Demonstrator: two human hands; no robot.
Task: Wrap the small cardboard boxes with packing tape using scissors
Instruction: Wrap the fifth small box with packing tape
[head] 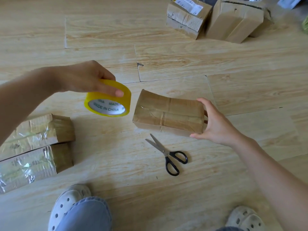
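A small brown cardboard box lies on the wooden floor at the centre, with tape bands across it. My right hand grips its right end, thumb on the near edge and fingers behind. My left hand holds a yellow roll of packing tape in the air just left of the box. Black-handled scissors lie shut on the floor just in front of the box, blades pointing up-left.
Two taped boxes lie side by side at the left edge. Two more cardboard boxes stand at the back right. My feet in pale clogs are at the bottom, on the wooden floor.
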